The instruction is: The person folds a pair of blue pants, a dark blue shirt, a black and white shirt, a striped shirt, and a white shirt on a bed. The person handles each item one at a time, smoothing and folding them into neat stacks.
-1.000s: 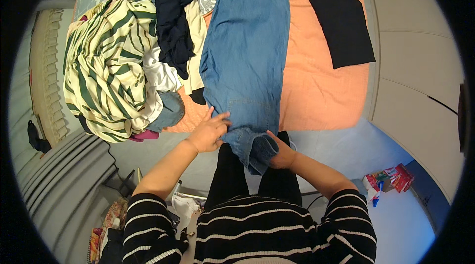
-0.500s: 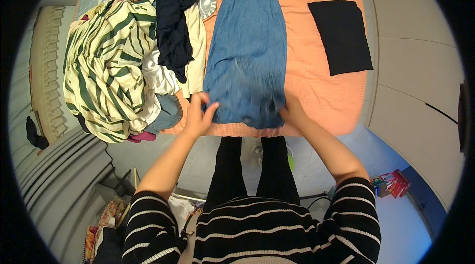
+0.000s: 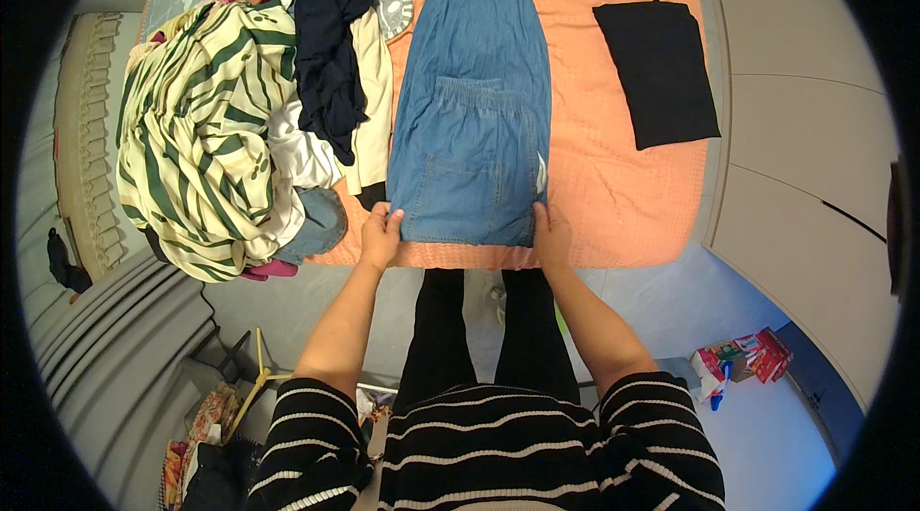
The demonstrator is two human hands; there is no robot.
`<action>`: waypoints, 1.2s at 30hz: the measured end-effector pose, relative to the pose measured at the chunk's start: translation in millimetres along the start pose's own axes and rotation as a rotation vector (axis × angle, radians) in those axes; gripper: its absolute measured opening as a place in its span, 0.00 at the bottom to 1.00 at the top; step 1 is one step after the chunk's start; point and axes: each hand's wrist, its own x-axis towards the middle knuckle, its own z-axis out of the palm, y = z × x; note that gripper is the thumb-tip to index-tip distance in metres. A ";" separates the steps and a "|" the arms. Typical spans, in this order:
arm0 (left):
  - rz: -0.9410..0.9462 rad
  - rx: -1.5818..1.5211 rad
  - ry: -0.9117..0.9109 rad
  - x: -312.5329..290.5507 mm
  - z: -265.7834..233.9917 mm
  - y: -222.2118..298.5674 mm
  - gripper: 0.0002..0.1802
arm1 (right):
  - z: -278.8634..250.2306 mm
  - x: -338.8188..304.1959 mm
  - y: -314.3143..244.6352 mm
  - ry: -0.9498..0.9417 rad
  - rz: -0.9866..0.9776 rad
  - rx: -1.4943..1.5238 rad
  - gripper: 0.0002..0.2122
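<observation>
You pinch the jeans [image 3: 470, 123], long axis toward twelve. Left hand [image 3: 381, 235] at seven o'clock, right hand [image 3: 552, 235] at five, equally near.

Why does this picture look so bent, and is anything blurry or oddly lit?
Head view: wide fisheye lens, so the pale cabinet seams curve and the corners go black; head view: blue trousers, left hand and right hand look fairly sharp; head view: bluish glow on the floor, lower right.
</observation>
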 end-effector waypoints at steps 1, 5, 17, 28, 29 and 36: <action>-0.042 -0.012 0.035 -1.8 2.5 -4.9 0.10 | -2.0 0.9 -1.0 -0.007 0.040 -0.061 0.17; -0.118 0.233 0.128 -18.2 17.3 0.4 0.12 | 0.3 -8.3 20.6 0.039 -0.006 -0.156 0.15; 0.365 0.472 0.270 75.9 29.2 138.1 0.22 | 23.0 88.1 -75.9 0.245 -0.162 -0.172 0.13; 0.039 0.163 0.332 106.2 25.3 76.4 0.13 | 47.0 127.4 -89.6 0.166 -0.228 -0.092 0.15; 0.042 0.171 0.373 104.3 25.5 80.7 0.16 | 41.8 121.9 -96.4 0.156 -0.186 -0.086 0.15; -0.066 0.054 0.409 18.8 20.0 78.7 0.22 | -16.1 25.4 -61.7 0.279 -0.331 -0.027 0.10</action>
